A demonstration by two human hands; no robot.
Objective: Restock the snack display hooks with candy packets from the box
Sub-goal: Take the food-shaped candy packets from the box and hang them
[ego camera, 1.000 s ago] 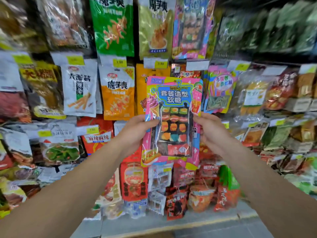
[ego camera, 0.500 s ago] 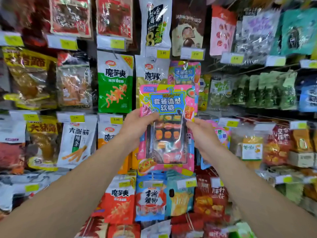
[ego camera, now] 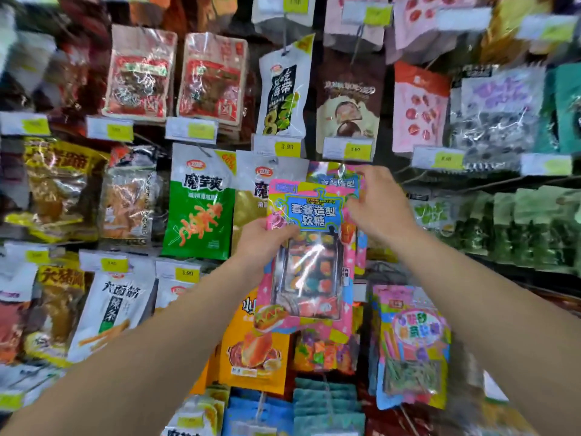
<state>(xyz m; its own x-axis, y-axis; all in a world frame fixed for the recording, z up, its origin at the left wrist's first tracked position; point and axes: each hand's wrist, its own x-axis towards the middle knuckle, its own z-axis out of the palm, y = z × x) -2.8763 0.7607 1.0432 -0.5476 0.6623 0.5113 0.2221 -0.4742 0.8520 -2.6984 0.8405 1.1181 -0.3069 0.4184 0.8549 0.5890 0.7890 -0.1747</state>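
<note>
Candy packet (ego camera: 309, 250), pink with a blue label and a clear window, held upright at frame centre in front of the hanging snack display. Left hand (ego camera: 262, 243) grips its left edge at 9 o'clock, thumb across the front. Right hand (ego camera: 377, 204) is up at 1 o'clock of the packet, fingers curled at its top right corner; whether they pinch the packet or the matching packet (ego camera: 333, 174) hanging just behind, cannot tell. Green bag (ego camera: 201, 212) hangs at 9 o'clock. Yellow price tag (ego camera: 356, 150) sits at 12 o'clock.
</note>
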